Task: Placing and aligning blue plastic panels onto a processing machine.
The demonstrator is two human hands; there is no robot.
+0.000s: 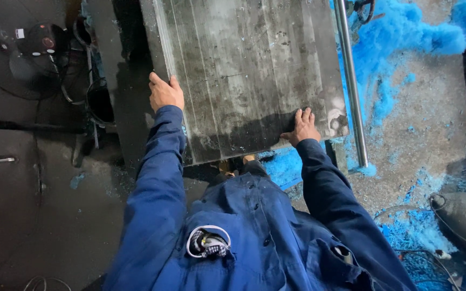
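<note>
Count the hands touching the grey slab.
2. The left hand grips the grey slab at its left edge; the right hand presses flat near its lower right corner. No other hands show.

Both blue-sleeved arms reach forward, left hand (165, 92) curled in a grip, right hand (301, 127) pressed flat.

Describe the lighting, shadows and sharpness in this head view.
Head view: uneven light, bright on the right where the blue debris glows, dim on the left floor. The grey metal slab carries a dark shadow band along its near edge, between the left hand and right hand. The metal rod shows glare. Focus is sharp; edges bend slightly.
</note>
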